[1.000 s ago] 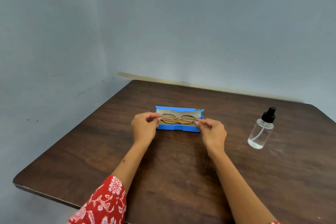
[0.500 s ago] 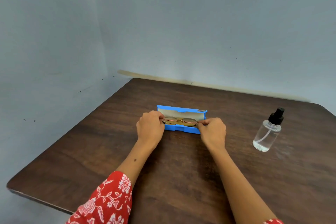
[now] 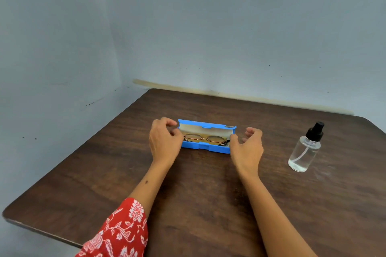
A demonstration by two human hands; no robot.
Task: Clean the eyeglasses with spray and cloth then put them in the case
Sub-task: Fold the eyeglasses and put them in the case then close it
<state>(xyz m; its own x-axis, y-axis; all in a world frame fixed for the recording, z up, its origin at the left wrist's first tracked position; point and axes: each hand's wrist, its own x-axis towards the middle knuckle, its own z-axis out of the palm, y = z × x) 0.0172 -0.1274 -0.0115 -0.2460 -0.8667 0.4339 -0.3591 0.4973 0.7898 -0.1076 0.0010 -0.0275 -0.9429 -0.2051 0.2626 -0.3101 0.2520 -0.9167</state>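
While thin gold-framed eyeglasses [image 3: 205, 139] lie folded inside an open blue plastic case [image 3: 206, 148] mid-surface, left hand [image 3: 164, 142] and right hand [image 3: 247, 148] flank it, fingers spread, holding nothing.

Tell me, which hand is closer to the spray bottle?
The right hand. It sits at the right end of the blue case, with bare table between it and the spray bottle. The left hand is at the case's far left end.

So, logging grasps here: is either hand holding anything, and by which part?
Nothing held. Left hand and right hand are open beside the case; glasses lie inside.
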